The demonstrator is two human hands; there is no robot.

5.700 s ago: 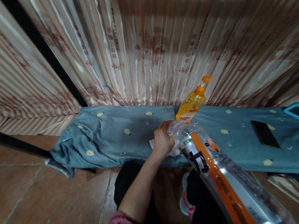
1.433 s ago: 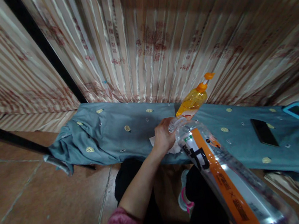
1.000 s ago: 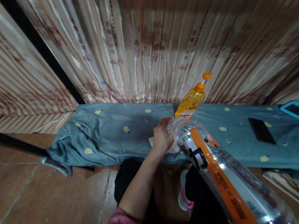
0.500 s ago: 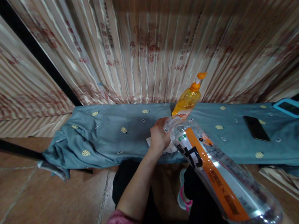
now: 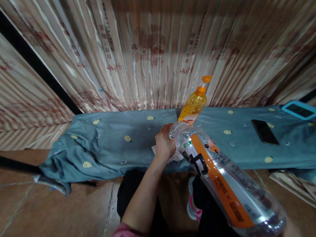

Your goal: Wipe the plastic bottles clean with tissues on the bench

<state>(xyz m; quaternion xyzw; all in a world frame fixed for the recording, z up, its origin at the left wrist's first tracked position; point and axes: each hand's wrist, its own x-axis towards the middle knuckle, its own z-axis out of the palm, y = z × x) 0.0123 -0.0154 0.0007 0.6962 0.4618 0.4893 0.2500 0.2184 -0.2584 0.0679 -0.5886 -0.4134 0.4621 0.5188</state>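
A large clear plastic bottle (image 5: pixel 233 187) with an orange and silver label lies aslant in the air before me, base toward me at the lower right, mouth pointing up-left. My right hand (image 5: pixel 290 230) grips it near the base, mostly hidden behind it. At the bottle's mouth is my left hand (image 5: pixel 165 143), its fingers curled and closed; what they hold is hidden. A piece of white paper (image 5: pixel 177 156) shows beneath the left hand. Just past the mouth stands a pump bottle (image 5: pixel 193 106) of yellow-orange liquid with an orange pump top, partly hidden by the clear bottle.
A low bench covered in blue-green cloth (image 5: pixel 113 142) runs across the view. On its right lie a black phone (image 5: pixel 265 132) and a blue-framed device (image 5: pixel 300 110). A striped curtain (image 5: pixel 147 35) hangs behind. Dark poles (image 5: pixel 29 59) stand at the left. Tiled floor (image 5: pixel 58 228) lies below.
The whole view has shifted slightly, so the bench and its things sit a little further left. Both hands and the clear bottle keep nearly the same pose.
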